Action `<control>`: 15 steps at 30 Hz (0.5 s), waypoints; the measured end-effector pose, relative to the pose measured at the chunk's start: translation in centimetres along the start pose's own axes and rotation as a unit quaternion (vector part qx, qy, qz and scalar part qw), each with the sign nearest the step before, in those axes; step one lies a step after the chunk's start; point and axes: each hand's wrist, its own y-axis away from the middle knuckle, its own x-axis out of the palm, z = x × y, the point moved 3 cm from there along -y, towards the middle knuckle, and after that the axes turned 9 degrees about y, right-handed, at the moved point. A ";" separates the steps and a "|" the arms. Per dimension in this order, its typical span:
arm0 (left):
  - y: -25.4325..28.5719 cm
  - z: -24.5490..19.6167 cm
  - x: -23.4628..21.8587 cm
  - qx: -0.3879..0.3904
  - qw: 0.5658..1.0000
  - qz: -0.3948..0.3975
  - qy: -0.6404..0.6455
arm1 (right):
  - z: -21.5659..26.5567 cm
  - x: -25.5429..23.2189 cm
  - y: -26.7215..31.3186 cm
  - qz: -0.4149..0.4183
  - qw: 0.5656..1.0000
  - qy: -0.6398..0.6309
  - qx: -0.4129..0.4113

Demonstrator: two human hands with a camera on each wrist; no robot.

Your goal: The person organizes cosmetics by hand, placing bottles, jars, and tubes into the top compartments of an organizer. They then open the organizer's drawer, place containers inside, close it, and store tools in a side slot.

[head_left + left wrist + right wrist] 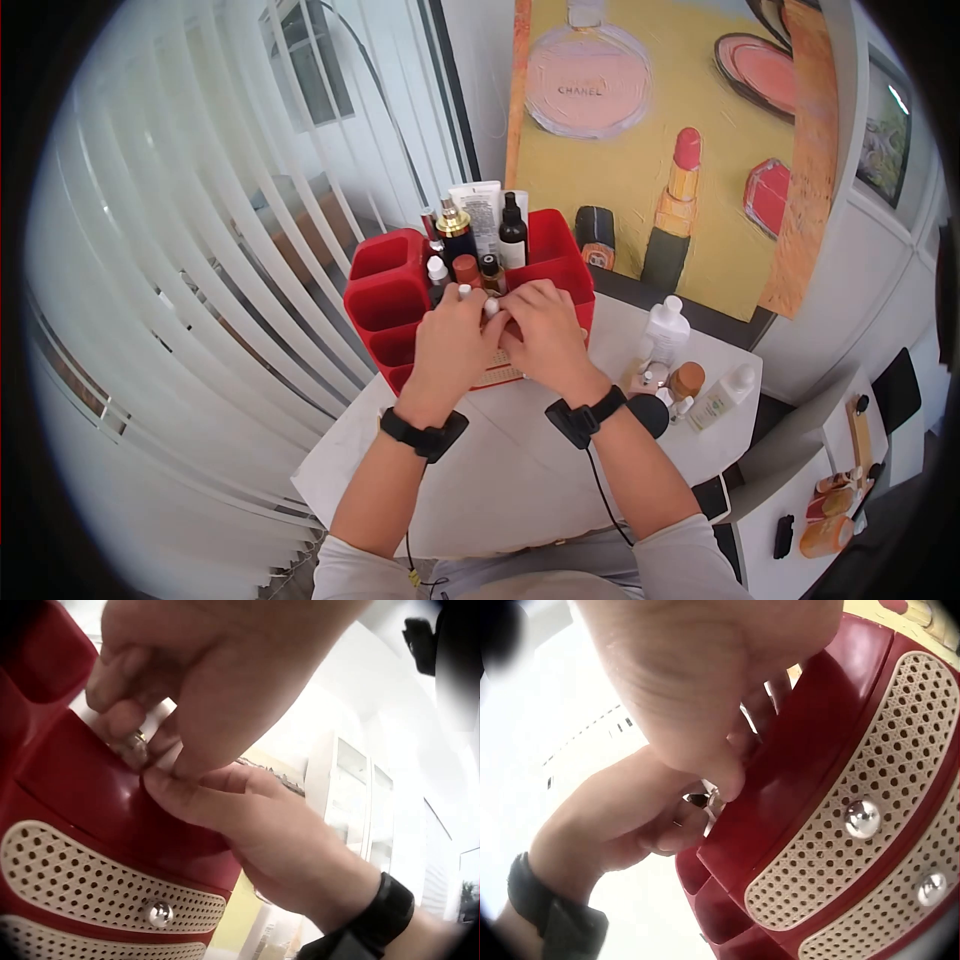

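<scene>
A red cosmetics organiser (385, 300) stands on the white table (520, 470) with several bottles upright in its top compartments. Both hands meet at its front top edge. My left hand (470, 305) has its fingers curled and pinches a small white-topped item (490, 306). The left wrist view shows that hand (127, 712) with a shiny bit of the item (136, 748) between its fingertips. My right hand (515, 305) pinches the same item from the other side, its thumb (180, 795) against the organiser's wall (90, 795). Most of the item is hidden.
Two woven-pattern drawer fronts with metal knobs (862, 816) sit below the hands. A black dropper bottle (513, 232) and a white tube (480, 215) stand in the organiser. To the right are a white bottle (665, 330) and a brown-capped jar (686, 380). A painting (660, 150) leans behind; blinds (200, 300) hang left.
</scene>
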 end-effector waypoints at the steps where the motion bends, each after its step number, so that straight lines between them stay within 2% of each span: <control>1: 0.2 0.0 -0.2 0.000 1.000 0.006 0.002 | 0.1 -0.1 0.1 0.002 1.000 0.001 0.006; 5: 1.1 -0.7 -0.7 0.010 0.999 0.007 0.047 | 0.3 0.0 0.4 0.024 0.999 0.013 0.036; 8: 2.1 -0.7 -0.9 0.020 0.996 0.011 0.084 | 0.3 0.0 0.8 0.000 1.000 0.018 0.011; 10: 3.0 -1.4 -1.6 0.077 0.994 -0.035 0.069 | 0.6 -0.2 1.3 -0.009 1.000 0.017 0.007; 13: 4.9 -2.4 -3.4 0.063 0.993 -0.042 0.093 | 0.8 0.0 2.3 0.000 0.999 0.033 0.010; 15: 7.3 -0.8 -3.6 0.107 0.982 -0.085 0.131 | 1.6 -0.5 2.8 -0.025 0.997 0.076 -0.017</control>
